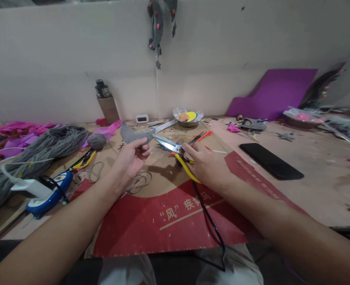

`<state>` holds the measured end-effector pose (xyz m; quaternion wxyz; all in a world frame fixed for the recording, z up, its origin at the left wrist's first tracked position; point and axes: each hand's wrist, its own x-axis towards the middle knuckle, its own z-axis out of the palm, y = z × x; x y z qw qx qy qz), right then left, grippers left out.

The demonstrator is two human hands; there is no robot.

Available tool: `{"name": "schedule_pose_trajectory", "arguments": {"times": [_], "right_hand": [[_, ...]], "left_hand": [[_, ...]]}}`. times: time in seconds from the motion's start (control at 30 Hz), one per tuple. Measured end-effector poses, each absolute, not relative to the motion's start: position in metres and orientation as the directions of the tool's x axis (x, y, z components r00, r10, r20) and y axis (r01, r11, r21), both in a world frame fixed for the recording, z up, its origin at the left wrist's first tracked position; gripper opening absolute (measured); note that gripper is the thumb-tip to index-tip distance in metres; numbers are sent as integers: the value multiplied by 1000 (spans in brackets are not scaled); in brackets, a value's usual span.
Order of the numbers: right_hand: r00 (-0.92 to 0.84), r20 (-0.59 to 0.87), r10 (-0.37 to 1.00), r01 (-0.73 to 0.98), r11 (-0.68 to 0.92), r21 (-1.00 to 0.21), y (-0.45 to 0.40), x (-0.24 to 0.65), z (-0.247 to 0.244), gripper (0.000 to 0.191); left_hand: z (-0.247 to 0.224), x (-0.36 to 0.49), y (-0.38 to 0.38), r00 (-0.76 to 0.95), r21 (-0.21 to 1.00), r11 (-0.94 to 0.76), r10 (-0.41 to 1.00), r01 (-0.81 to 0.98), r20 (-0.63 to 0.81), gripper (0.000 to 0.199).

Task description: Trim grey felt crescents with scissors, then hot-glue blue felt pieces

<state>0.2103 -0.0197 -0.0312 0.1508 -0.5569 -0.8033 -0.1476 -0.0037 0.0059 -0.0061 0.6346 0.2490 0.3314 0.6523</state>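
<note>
My left hand (134, 156) pinches the lower edge of a grey felt piece (132, 133) with a curved, crescent-like outline. My right hand (207, 162) grips a pair of scissors (166, 143) with yellow handles. The blades point left, and their tips lie close to the right end of the felt; whether they touch it I cannot tell. Beneath both hands is a red and brown cardboard sheet (127, 233). Loose grey yarn (140, 182) lies on it near my left wrist. Just beyond the scissors rests an orange-handled tool (203, 136), partly covered.
At left are a grey yarn skein (58, 140), a yarn ball (96, 141), pink and purple cloth (20, 136) and a blue-and-white power strip (51, 194). A black phone (271, 160) lies at right. Behind stand a small clock (142, 118), a bowl (188, 122) and a purple sheet (277, 95).
</note>
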Motion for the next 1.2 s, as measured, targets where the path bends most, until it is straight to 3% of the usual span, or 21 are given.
{"name": "schedule_pose_trajectory", "arguments": {"times": [0.17, 0.37, 0.63, 1.2], "right_hand": [[-334, 457, 825, 940, 325, 101, -20, 210, -31, 42], [-329, 375, 866, 944, 305, 124, -21, 210, -29, 39], [-345, 325, 881, 936, 347, 55, -21, 208, -27, 37], [-348, 302, 888, 934, 354, 36, -22, 207, -30, 36]], "left_hand": [[-9, -3, 6, -100, 773, -12, 993, -634, -66, 18], [-10, -3, 6, -116, 787, -21, 991, -616, -65, 15], [-8, 0, 2, -108, 783, -26, 993, -621, -53, 16], [-9, 0, 3, -62, 756, 11, 996, -654, -68, 19]]}}
